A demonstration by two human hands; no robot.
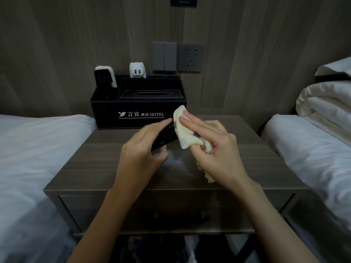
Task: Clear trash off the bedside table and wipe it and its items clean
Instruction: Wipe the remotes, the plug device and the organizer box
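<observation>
Above the middle of the bedside table [117, 175], left hand [140, 149] grips a black remote [167, 136], fingers and thumb curled round its near end. Right hand [210, 145] holds a pale yellow cloth [183, 128], pinching it and pressing it on the remote's far end with fingers extended. Far on the table stands a black hotel organiser [138, 112] with tissue slot; two more remotes [105, 81] upright in its left compartment. White beds [38, 149] flank left and right. Wall socket [190, 58] behind.

2 hands [182, 147] over bedside table [106, 164] — remote [167, 136], cloth [185, 132].
</observation>
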